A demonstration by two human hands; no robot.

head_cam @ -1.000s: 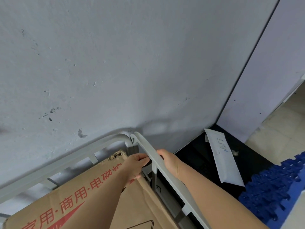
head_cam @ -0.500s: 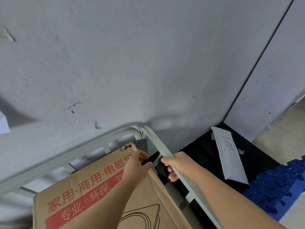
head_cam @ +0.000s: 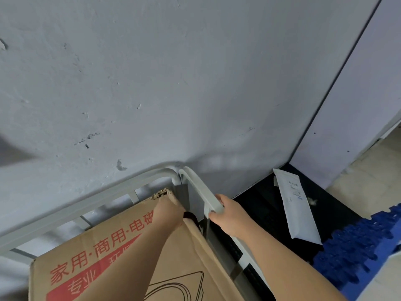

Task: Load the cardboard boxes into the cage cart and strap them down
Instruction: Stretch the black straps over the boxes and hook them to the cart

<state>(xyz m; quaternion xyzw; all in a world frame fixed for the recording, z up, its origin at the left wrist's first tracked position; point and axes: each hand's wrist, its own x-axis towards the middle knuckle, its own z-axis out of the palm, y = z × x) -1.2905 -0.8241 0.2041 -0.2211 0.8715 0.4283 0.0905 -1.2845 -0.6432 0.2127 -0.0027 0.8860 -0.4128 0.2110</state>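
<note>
Right hand (head_cam: 230, 216) grips cart rail (head_cam: 201, 187), left hand (head_cam: 169, 211) at box (head_cam: 108, 253) corner

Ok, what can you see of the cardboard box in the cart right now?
The cardboard box is brown corrugated card, printed with red Chinese characters, a red band and a black line drawing on its upper face. Its far corner is torn and frayed. It lies inside the grey cage cart, near the back and side rails. The left hand rests over that corner; its fingers are hidden.
</note>
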